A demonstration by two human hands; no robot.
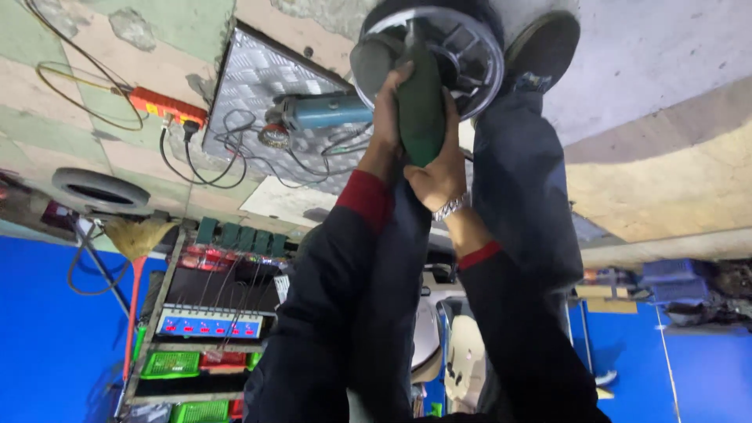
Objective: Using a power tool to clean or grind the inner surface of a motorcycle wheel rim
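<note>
Your left hand [390, 106] and right hand [440, 168] both clasp the green grinder [419, 110] — its long axis runs straight ahead into the wheel hub [462, 51].

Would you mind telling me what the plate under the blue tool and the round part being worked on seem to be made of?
The plate looks like bare metal: silver-grey, with a raised tread pattern that catches light. The round part seems to be polished metal on its bright, reflective rim, with a darker centre, possibly painted or plastic; I cannot tell which.
</note>
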